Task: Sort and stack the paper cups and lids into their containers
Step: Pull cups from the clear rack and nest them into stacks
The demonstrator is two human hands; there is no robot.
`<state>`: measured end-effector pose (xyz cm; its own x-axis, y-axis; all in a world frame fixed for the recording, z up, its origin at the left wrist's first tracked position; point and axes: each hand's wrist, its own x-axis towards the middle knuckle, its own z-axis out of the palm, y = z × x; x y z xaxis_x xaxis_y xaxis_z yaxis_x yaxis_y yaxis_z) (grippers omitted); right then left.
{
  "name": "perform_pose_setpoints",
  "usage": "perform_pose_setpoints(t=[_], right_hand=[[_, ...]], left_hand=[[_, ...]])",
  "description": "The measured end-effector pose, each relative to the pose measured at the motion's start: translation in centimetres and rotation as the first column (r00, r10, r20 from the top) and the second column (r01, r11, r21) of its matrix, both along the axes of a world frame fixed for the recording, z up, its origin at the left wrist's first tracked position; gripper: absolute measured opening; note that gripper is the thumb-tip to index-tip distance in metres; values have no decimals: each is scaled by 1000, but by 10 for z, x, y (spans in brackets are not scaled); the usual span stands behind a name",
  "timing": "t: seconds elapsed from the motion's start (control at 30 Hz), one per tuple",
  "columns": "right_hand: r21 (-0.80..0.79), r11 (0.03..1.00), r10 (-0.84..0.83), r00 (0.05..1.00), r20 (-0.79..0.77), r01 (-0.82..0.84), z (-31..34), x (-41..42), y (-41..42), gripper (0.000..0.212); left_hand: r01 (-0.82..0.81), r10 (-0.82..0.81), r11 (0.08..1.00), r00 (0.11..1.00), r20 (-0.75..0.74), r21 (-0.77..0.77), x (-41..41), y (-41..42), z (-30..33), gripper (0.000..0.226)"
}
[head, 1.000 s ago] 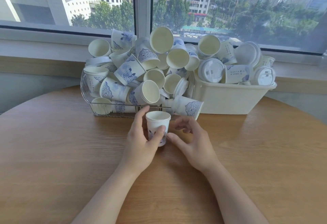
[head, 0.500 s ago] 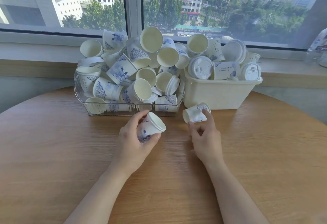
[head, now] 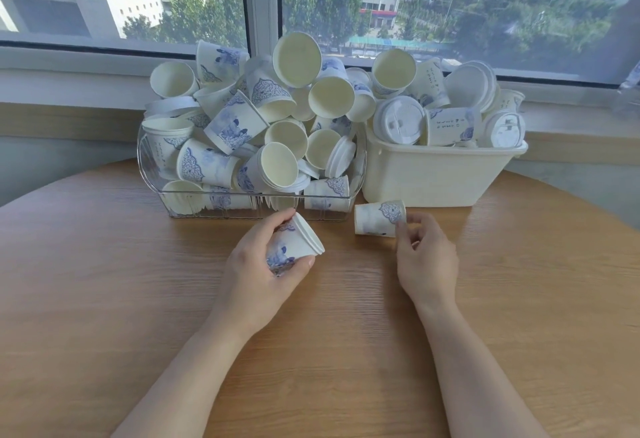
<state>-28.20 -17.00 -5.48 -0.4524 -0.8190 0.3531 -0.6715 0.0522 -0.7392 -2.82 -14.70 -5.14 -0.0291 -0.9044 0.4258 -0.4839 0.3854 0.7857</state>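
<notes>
My left hand (head: 259,271) grips a white paper cup with blue print (head: 294,243), tilted with its mouth toward the right. My right hand (head: 426,257) pinches the base end of a second blue-printed cup (head: 375,218) that lies on its side on the table, mouth to the left. Behind them a clear plastic basket (head: 152,160) overflows with several cups and a few lids. To its right a cream plastic tub (head: 436,178) holds several white lids and some cups.
The round wooden table (head: 104,281) stretches wide around my arms. A window sill (head: 69,67) and window run behind both containers. Something pale shows at the right edge on the sill (head: 632,81).
My left hand lifted the upright cup and tipped it sideways. My right hand moved right and took hold of a cup lying in front of the tub.
</notes>
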Motion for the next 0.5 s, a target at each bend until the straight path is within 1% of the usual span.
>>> perform_pose_setpoints(t=[0.07, 0.17, 0.27, 0.33, 0.4, 0.5], right_hand=[[-46, 999, 23, 1000, -16, -24, 3, 5, 3, 15], [-185, 977, 113, 993, 32, -105, 16, 13, 12, 8], [-303, 941, 168, 985, 26, -152, 31, 21, 23, 9], [-362, 907, 256, 965, 66, -216, 38, 28, 31, 12], [-375, 876, 361, 928, 93, -304, 40, 38, 36, 15], [-329, 843, 478, 873, 98, -425, 34, 49, 38, 7]], left_hand=[[-13, 13, 1000, 1000, -21, 0, 1, 0, 1, 68], [-33, 33, 999, 999, -37, -18, 2, -1, 0, 69], [-51, 50, 998, 998, -49, -30, 3, -1, 0, 69], [-55, 53, 998, 997, -52, -37, 3, 0, 2, 68], [-46, 43, 998, 998, -49, -53, 2, 1, 4, 69], [-28, 25, 997, 999, -38, -73, 1, 4, 6, 70]])
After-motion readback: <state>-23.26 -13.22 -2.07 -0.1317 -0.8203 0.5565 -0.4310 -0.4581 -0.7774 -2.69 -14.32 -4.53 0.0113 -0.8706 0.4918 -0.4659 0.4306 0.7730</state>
